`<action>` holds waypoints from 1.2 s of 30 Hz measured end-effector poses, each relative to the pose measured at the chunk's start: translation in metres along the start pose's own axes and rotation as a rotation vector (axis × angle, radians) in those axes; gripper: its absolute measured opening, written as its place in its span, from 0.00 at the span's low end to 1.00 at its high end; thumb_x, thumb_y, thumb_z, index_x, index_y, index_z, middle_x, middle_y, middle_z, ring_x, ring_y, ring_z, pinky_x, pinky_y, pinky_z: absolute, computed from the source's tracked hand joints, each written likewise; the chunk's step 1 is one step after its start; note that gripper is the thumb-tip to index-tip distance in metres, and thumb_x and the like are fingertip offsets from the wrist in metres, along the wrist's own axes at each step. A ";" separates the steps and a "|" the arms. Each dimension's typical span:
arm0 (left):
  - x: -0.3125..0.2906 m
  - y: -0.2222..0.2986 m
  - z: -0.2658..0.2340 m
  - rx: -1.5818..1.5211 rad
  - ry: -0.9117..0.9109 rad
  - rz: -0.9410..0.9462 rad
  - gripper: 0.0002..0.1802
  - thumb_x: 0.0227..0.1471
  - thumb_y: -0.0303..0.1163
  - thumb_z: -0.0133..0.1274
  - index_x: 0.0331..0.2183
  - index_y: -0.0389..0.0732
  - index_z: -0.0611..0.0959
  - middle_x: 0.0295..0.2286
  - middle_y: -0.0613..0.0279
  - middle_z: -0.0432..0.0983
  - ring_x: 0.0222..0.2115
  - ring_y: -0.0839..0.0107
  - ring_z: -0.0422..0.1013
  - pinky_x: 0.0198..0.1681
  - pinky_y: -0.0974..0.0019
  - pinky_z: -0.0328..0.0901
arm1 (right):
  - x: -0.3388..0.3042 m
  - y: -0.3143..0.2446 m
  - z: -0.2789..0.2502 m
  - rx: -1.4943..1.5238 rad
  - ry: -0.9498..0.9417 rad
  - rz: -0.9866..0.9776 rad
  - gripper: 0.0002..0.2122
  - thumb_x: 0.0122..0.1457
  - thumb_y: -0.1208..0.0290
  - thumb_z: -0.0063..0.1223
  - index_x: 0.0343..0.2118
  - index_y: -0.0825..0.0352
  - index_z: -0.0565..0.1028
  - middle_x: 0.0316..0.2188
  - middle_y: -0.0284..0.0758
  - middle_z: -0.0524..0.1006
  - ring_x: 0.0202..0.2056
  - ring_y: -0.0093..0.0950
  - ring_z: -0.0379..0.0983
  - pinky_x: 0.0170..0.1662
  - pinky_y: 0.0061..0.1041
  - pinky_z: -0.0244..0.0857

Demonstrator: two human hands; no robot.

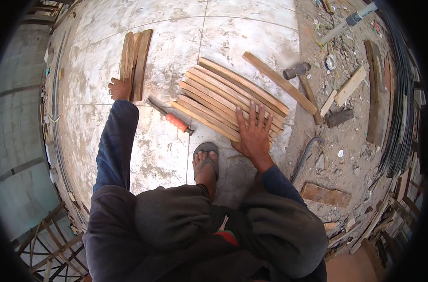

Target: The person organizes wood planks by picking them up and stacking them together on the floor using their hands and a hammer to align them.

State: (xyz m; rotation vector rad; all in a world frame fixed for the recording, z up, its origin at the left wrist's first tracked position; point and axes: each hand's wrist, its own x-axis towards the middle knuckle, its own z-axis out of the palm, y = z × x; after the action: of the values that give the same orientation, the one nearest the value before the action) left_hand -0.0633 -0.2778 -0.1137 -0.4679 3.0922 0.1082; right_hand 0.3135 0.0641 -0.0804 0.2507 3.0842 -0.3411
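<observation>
A small group of wooden strips lies at the left on the pale tiled floor. My left hand is closed at the near end of its leftmost strip, with part of the fingers hidden. A wider row of wooden strips lies side by side in the middle. Across its right end rests my right hand, fingers spread and flat on the wood. Between the two groups lies a chisel with an orange-red handle, its blade pointing up and left. A single wooden strip lies apart, beyond the row.
A hammer rests at the floor's right edge, its handle toward me. Rubble, wood offcuts, a curved metal bar and a bundle of dark rods cover the right side. My sandalled foot stands close to the row.
</observation>
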 end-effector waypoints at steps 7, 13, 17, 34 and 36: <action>0.051 -0.086 0.038 -0.292 -0.264 0.108 0.36 0.56 0.56 0.50 0.45 0.27 0.76 0.40 0.34 0.78 0.45 0.42 0.74 0.50 0.53 0.65 | 0.003 -0.003 -0.001 0.018 0.047 -0.013 0.50 0.38 0.48 0.67 0.67 0.54 0.56 0.67 0.50 0.52 0.66 0.56 0.47 0.62 0.66 0.42; 0.033 -0.077 0.026 -0.441 -0.359 0.104 0.36 0.46 0.49 0.66 0.43 0.27 0.76 0.37 0.39 0.79 0.40 0.56 0.77 0.40 0.59 0.71 | 0.002 -0.002 0.004 0.029 0.057 -0.019 0.50 0.39 0.48 0.67 0.67 0.54 0.56 0.67 0.51 0.51 0.66 0.57 0.46 0.62 0.66 0.42; 0.006 -0.044 0.009 -0.457 -0.297 0.014 0.38 0.38 0.45 0.73 0.42 0.26 0.76 0.34 0.44 0.80 0.37 0.64 0.77 0.34 0.63 0.72 | 0.001 -0.001 0.002 0.037 0.030 -0.007 0.51 0.38 0.49 0.68 0.68 0.54 0.55 0.67 0.51 0.51 0.67 0.57 0.45 0.62 0.67 0.42; -0.018 -0.035 0.011 0.115 0.053 0.022 0.47 0.40 0.66 0.62 0.45 0.34 0.71 0.45 0.43 0.72 0.46 0.43 0.71 0.48 0.42 0.66 | 0.004 -0.005 0.002 0.026 0.032 -0.022 0.50 0.38 0.48 0.68 0.67 0.54 0.56 0.67 0.51 0.51 0.66 0.56 0.46 0.62 0.66 0.43; -0.019 -0.032 0.024 0.111 0.082 0.056 0.45 0.45 0.67 0.57 0.47 0.35 0.69 0.48 0.42 0.70 0.47 0.42 0.71 0.47 0.41 0.66 | 0.004 -0.005 0.002 0.013 0.034 -0.016 0.50 0.38 0.48 0.68 0.67 0.54 0.56 0.67 0.51 0.51 0.66 0.56 0.46 0.62 0.66 0.43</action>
State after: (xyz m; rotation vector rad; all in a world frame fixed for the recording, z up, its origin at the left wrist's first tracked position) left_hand -0.0352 -0.3013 -0.1395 -0.3912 3.1708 -0.0841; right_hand 0.3092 0.0591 -0.0816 0.2343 3.1198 -0.3607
